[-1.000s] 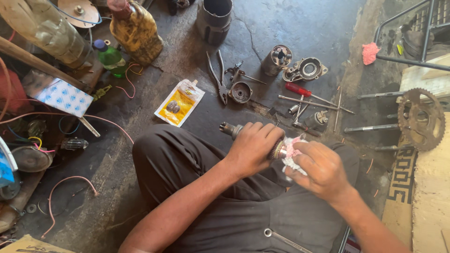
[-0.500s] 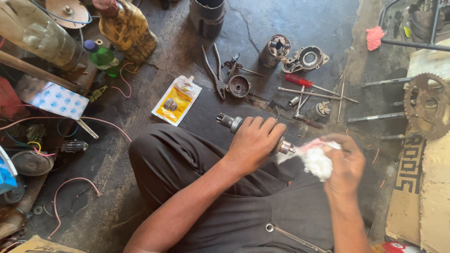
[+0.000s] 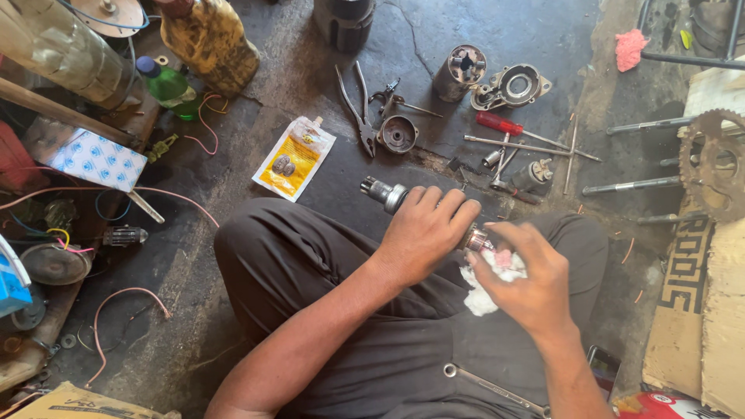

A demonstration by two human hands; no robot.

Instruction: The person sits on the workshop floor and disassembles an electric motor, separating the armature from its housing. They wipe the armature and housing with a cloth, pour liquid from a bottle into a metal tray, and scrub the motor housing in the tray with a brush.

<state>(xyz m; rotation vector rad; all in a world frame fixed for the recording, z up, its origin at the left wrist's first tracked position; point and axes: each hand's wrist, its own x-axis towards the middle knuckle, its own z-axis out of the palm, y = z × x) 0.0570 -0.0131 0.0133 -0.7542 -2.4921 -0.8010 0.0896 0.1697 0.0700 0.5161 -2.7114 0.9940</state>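
Note:
My left hand [image 3: 425,230] wraps around a metal motor armature [image 3: 386,194], whose geared shaft end sticks out to the left over my dark-trousered knee. My right hand [image 3: 521,273] grips a white rag [image 3: 485,289] with a pink patch, pressed against the armature's right end next to my left fingers. Most of the armature body is hidden under my left palm.
On the dirty floor ahead lie pliers [image 3: 363,109], a red-handled screwdriver [image 3: 500,124], long bolts, a round cap [image 3: 397,134], motor housings [image 3: 512,85] and a yellow sachet [image 3: 295,157]. Bottles, wires and boxes crowd the left. A sprocket [image 3: 714,164] sits right. A spanner [image 3: 489,386] rests on my lap.
My right hand with the rag has moved back in against the armature's end. My left hand has kept its grip, and the view has shifted slightly.

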